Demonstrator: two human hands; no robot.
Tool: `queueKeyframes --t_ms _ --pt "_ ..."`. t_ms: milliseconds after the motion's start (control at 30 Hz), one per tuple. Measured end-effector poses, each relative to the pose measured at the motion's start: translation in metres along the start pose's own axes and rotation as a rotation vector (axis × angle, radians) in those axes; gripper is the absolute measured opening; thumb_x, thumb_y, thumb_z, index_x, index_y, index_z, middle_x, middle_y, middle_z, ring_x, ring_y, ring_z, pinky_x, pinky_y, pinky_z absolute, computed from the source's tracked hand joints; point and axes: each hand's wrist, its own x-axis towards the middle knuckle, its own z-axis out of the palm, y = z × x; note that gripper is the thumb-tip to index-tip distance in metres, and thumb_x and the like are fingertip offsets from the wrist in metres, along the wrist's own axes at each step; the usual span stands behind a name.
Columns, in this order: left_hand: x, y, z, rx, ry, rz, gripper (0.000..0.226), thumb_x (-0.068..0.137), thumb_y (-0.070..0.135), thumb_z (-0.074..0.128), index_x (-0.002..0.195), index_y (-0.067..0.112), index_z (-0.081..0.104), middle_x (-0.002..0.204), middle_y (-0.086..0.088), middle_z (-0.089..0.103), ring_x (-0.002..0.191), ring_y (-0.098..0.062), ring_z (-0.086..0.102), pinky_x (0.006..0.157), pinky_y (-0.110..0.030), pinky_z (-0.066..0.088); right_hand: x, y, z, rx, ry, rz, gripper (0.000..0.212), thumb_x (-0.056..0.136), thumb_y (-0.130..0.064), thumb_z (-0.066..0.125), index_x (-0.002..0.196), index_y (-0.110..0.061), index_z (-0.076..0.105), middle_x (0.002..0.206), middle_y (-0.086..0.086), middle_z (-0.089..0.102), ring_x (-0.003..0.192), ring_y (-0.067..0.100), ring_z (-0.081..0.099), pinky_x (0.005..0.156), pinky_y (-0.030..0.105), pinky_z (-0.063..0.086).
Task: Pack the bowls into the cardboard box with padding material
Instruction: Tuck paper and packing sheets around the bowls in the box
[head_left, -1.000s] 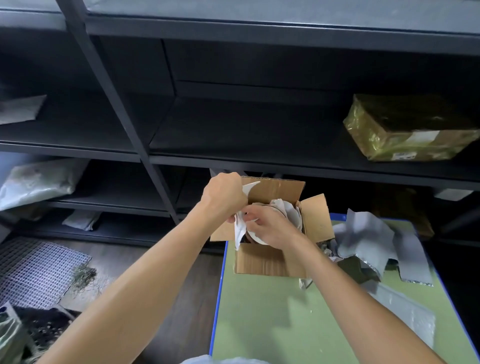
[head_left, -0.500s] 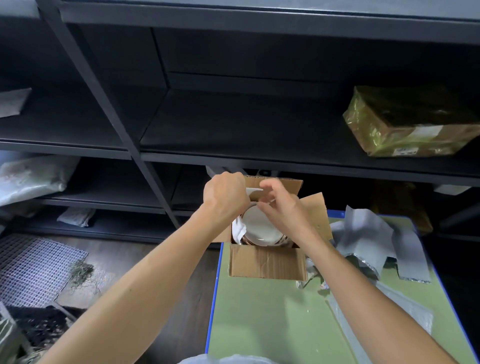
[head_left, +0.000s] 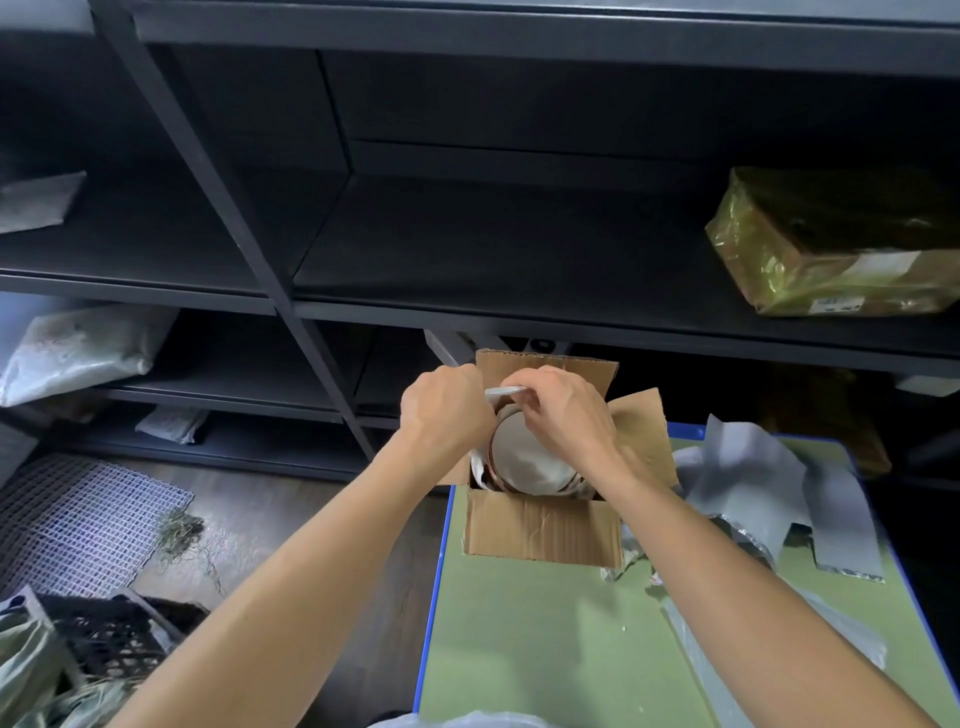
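Observation:
An open cardboard box (head_left: 543, 530) stands at the far left corner of the green table (head_left: 545, 634). Inside it a white bowl (head_left: 524, 457) with a brown rim stands on edge, with white padding sheet tucked at its left side. Both my hands are over the box's back half. My left hand (head_left: 447, 410) and my right hand (head_left: 563, 415) each pinch an end of a strip of white padding sheet (head_left: 503, 391) stretched between them above the bowl.
Grey padding sheets (head_left: 763, 478) lie crumpled on the table right of the box. Dark metal shelving (head_left: 467, 234) rises just behind the box, with a parcel in yellowish film (head_left: 836, 244) at right. Floor mesh (head_left: 78, 525) and a crate lie left.
My right hand rose from the bowl's front to the back of the box and took the sheet's edge. The padding that covered the bowl was pulled up, and the bowl's white face shows.

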Motion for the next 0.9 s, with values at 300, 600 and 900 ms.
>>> queueKeyframes --t_ms 300,600,900 --pt "-0.01 0.005 -0.007 0.041 -0.025 0.042 0.013 0.092 0.026 0.05 0.091 0.012 0.054 0.074 -0.003 0.065 0.064 -0.021 0.065 0.062 -0.032 0.054 0.011 -0.005 -0.004 -0.057 -0.104 -0.003 0.03 0.088 -0.011 0.053 0.103 -0.031 0.069 0.097 -0.002 0.064 0.09 0.027 0.062 0.071 0.035 0.048" --pt "-0.014 0.01 0.006 0.223 0.135 0.065 0.007 0.091 0.012 0.052 0.089 0.014 0.045 0.07 0.001 0.044 0.064 -0.019 0.047 0.052 -0.029 0.033 0.006 -0.004 0.002 -0.064 -0.077 -0.113 0.029 0.092 -0.006 0.052 0.104 -0.024 0.073 0.101 0.005 0.061 0.085 0.03 0.062 0.065 0.032 0.043" --pt "-0.02 -0.001 0.015 0.143 0.15 0.077 0.004 0.095 0.017 0.048 0.092 0.016 0.05 0.068 0.002 0.044 0.062 -0.017 0.044 0.052 -0.027 0.031 0.01 -0.004 -0.013 0.016 0.014 -0.093 0.036 0.089 -0.007 0.047 0.106 -0.027 0.072 0.115 -0.006 0.067 0.105 0.021 0.058 0.082 0.041 0.052"
